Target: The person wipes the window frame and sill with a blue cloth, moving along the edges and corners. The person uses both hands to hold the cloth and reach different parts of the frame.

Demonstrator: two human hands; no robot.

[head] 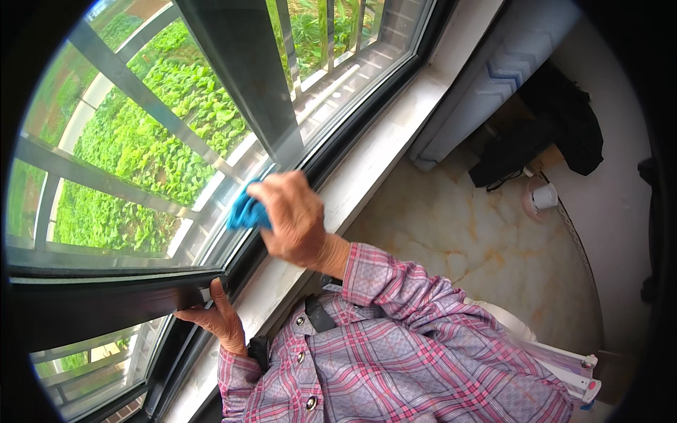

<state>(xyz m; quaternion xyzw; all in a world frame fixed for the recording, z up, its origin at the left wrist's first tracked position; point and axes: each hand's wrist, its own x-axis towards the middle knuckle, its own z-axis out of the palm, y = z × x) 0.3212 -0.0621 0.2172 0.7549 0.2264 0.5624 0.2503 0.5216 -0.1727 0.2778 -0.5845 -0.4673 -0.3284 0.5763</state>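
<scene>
My right hand [296,222] is bunched around a blue cloth [248,211]. The cloth lies against the lower edge of a window pane [158,132], close to the dark frame's bottom rail [328,164]. Lower left, my left hand [214,314] grips the dark upright window frame [111,301], its thumb on the near edge and its fingers partly hidden behind. Below the window runs a white sill [344,203], under my right wrist.
Metal bars [153,106] stand outside the glass, with green plants [143,143] beyond. A pale curtain [497,79] hangs at the upper right. A white cup-like object [545,196] and dark fabric [550,127] are near the marbled floor [449,232]. A white rack-like object [571,370] is at lower right.
</scene>
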